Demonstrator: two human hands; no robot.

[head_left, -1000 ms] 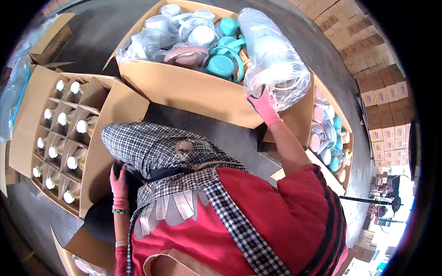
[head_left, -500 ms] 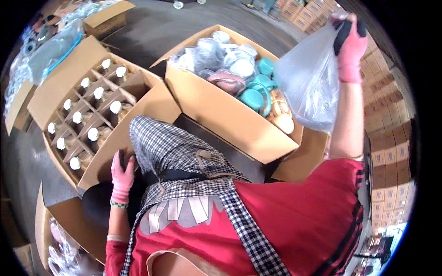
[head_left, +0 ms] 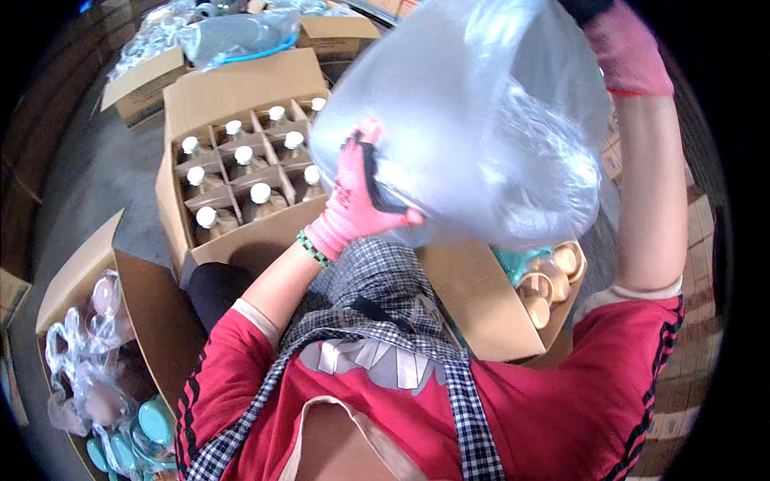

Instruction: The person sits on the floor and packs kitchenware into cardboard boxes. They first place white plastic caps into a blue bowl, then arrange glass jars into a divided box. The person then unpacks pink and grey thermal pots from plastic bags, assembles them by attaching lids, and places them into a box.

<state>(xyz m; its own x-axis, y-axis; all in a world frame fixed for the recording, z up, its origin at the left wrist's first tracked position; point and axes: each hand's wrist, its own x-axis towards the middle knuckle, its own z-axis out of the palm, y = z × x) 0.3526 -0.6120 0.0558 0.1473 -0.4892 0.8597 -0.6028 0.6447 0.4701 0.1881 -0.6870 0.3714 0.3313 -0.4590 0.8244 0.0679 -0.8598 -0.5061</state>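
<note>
Near, at six o'clock, the checked apron (head_left: 377,297). The left hand (head_left: 357,196) has come up off it, fingers now pressed flat against the clear plastic bag (head_left: 473,120); the right hand (head_left: 630,56) pinches its top at one o'clock. Beyond, at eleven, the bottle carton (head_left: 241,172).

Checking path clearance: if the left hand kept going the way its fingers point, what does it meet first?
The left hand already presses against the clear plastic bag; its fingers point up and right, into the bag. Past that film, probably only more bag, though depth is unclear.
</note>
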